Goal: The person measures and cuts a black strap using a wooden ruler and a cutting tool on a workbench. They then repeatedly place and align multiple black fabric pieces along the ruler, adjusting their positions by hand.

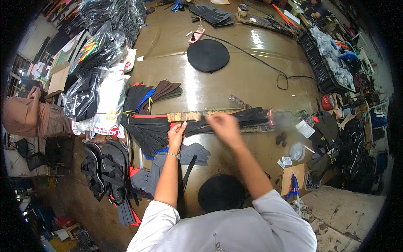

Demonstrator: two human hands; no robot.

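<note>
Head view: mottled strip (183, 116) in hand at a crowded tabletop (235, 84)

Nearest the person's body lies a round black coil (220, 194). Beyond it, the left hand (177, 131) pinches the lower edge of the strip with its fingers; the strip's left end is near a fan of black straps (146, 131). The right hand (223, 127) is blurred beside the strip's right part; whether its fingers grasp or are released, I cannot tell. On the left, a clear bag (84, 94) holds black goods, next to a white sack (110, 98) with hidden contents. Farther off lie a second black coil (208, 55) and, rightward, a black crate (315, 63) heaped with crumpled clear plastic (329, 50).
</note>
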